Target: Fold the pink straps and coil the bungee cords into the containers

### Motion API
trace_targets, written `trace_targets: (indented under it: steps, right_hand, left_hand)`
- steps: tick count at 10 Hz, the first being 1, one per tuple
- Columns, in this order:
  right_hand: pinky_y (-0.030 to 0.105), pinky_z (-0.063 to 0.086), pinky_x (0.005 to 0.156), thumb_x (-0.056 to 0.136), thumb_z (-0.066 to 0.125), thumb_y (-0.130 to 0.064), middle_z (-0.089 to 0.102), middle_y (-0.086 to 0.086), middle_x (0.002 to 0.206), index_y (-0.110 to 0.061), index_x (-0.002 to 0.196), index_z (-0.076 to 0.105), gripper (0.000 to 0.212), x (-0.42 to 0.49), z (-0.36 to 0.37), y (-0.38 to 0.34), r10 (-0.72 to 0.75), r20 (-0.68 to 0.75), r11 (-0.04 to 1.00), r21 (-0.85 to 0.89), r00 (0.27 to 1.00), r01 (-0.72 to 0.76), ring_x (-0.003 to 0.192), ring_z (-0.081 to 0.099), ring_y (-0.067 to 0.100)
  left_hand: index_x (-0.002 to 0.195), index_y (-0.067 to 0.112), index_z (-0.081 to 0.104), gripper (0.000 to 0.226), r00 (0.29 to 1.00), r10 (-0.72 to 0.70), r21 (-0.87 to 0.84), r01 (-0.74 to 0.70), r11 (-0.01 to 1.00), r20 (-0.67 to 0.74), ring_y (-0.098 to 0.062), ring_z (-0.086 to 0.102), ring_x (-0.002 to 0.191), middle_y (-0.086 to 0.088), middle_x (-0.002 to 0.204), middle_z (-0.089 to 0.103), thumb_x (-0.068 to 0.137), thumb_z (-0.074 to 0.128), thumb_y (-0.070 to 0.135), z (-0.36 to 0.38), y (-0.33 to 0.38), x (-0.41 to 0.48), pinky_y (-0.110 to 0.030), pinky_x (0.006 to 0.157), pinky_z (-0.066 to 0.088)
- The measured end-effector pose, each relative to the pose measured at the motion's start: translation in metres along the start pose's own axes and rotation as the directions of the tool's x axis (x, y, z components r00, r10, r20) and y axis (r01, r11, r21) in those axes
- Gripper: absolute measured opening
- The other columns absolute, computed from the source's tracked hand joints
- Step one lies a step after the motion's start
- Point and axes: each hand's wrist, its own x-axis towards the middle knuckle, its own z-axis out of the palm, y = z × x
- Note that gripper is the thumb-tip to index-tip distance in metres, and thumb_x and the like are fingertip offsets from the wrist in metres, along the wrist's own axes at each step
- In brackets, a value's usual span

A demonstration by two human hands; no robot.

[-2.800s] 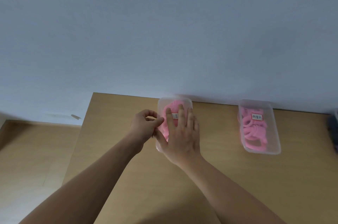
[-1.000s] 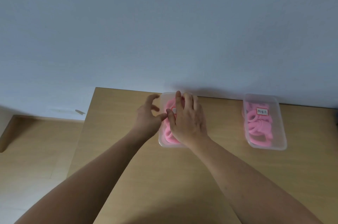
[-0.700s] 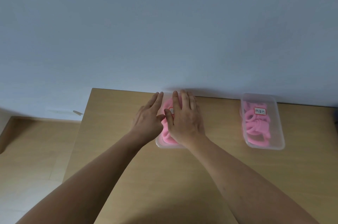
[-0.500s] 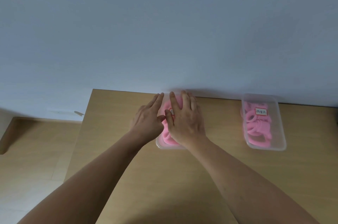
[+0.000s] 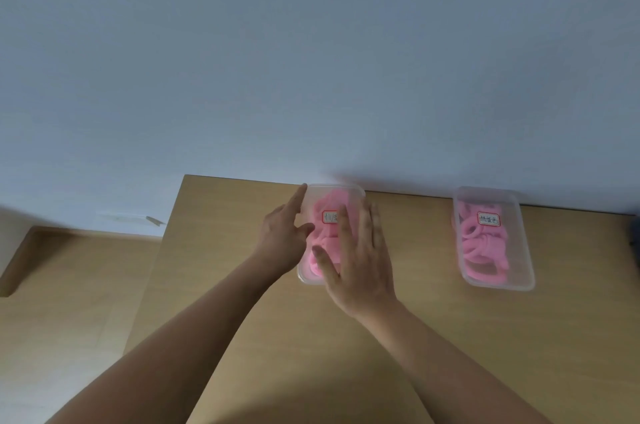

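R hand (image 5: 360, 261) has slid back, fingers spread, holding nothing; container (image 5: 332, 185) under its fingertips now shows label (image 5: 329, 217). L hand (image 5: 284, 240) straight-fingered beside it. Pink straps (image 5: 327, 202) inside, so prob. done.

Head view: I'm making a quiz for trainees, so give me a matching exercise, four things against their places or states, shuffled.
1 left hand
2 right hand
3 left container
4 right container

a stands apart, untouched
b spread open over a container
c index finger along a container's left rim
d partly covered by a hand

Pairs: 1-c, 2-b, 3-d, 4-a
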Motion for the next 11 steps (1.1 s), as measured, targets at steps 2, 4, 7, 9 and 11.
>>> trace_targets:
  steps: [2, 4, 7, 9, 11]
  right_hand:
    - [0.044, 0.014, 0.125, 0.095, 0.027, -0.073, 0.005, 0.023, 0.165, -0.012, 0.159, 0.015, 0.09, -0.019, 0.013, 0.002, 0.015, 0.029, 1.0, -0.015, 0.999, -0.014, 0.153, 0.004, 0.038]
    - [0.045, 0.023, 0.122, 0.093, 0.034, -0.069, 0.006, 0.024, 0.164, -0.011, 0.158, 0.019, 0.088, -0.012, 0.017, -0.003, 0.065, -0.004, 0.998, 0.006, 0.998, -0.065, 0.152, 0.01, 0.039]
    - [0.048, 0.025, 0.121, 0.095, 0.029, -0.068, 0.008, 0.028, 0.163, -0.008, 0.158, 0.017, 0.088, -0.003, 0.021, -0.006, 0.086, -0.008, 0.993, -0.08, 0.996, -0.086, 0.15, 0.015, 0.043]
    - [0.045, 0.014, 0.123, 0.094, 0.019, -0.071, -0.008, 0.021, 0.165, -0.014, 0.159, 0.002, 0.089, -0.002, 0.017, -0.006, 0.095, 0.082, 0.995, -0.046, 0.992, -0.091, 0.153, -0.002, 0.037]
    - [0.044, 0.019, 0.121, 0.094, 0.024, -0.072, 0.001, 0.011, 0.167, -0.022, 0.159, 0.007, 0.084, -0.001, -0.011, 0.003, 0.058, 0.152, 0.996, 0.054, 0.987, -0.067, 0.154, 0.004, 0.031]
  left_hand:
    - [0.162, 0.036, 0.024, 0.082, 0.943, 0.231, 0.23, -0.287, 0.93, 0.241, -0.014, 0.017, 0.157, 0.019, 0.171, 0.008, 0.094, 0.065, 0.055, -0.017, -0.037, -0.04, -0.036, 0.123, 0.025]
    - [0.159, 0.042, -0.002, 0.091, 0.926, 0.214, 0.327, -0.316, 0.89, 0.312, -0.006, -0.008, 0.157, 0.03, 0.163, -0.013, 0.095, 0.06, 0.059, -0.022, -0.043, -0.029, -0.04, 0.126, 0.022]
    - [0.164, 0.036, -0.004, 0.087, 0.918, 0.11, 0.483, -0.299, 0.823, 0.381, -0.014, -0.005, 0.16, 0.027, 0.164, -0.023, 0.1, 0.052, 0.058, -0.027, -0.03, -0.018, -0.05, 0.124, 0.028]
    - [0.163, 0.04, -0.005, 0.086, 0.921, 0.076, 0.498, -0.275, 0.823, 0.383, -0.015, -0.003, 0.16, 0.026, 0.166, -0.019, 0.1, 0.05, 0.059, -0.03, -0.026, -0.021, -0.048, 0.125, 0.027]
    - [0.161, 0.03, 0.032, 0.072, 0.989, 0.127, 0.363, -0.146, 0.92, 0.078, -0.019, 0.019, 0.158, 0.005, 0.171, 0.023, 0.098, 0.065, 0.044, -0.024, -0.015, -0.049, -0.042, 0.124, 0.027]
